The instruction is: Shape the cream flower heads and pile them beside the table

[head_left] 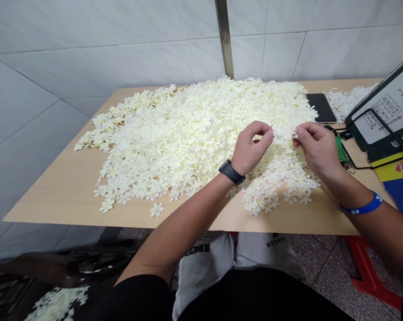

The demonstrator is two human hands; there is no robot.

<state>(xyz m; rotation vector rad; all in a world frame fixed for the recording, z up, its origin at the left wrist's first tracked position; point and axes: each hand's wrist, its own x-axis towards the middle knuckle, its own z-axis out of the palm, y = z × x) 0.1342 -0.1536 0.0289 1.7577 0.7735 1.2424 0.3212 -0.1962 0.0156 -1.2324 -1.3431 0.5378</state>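
Observation:
A wide heap of white artificial flowers (174,138), pale yellow at their centres, covers much of the wooden table. Over the heap's right part, my left hand (253,147) is closed in a pinch of thumb and forefinger. My right hand (316,149) faces it a short way off, also pinching. Whatever sits between the fingertips of either hand is too small to tell from the white blossoms behind. Below the hands, a looser patch of flowers (274,187) spreads toward the table's front edge, and one single flower (156,209) lies apart on the left.
Right of the heap lie a dark phone (321,107) and a pile of thin white pieces (348,102). A printed box or bag (384,111) with black straps stands at the right edge. Below are a red stool (371,276) and more white flowers (59,305) in a dark container.

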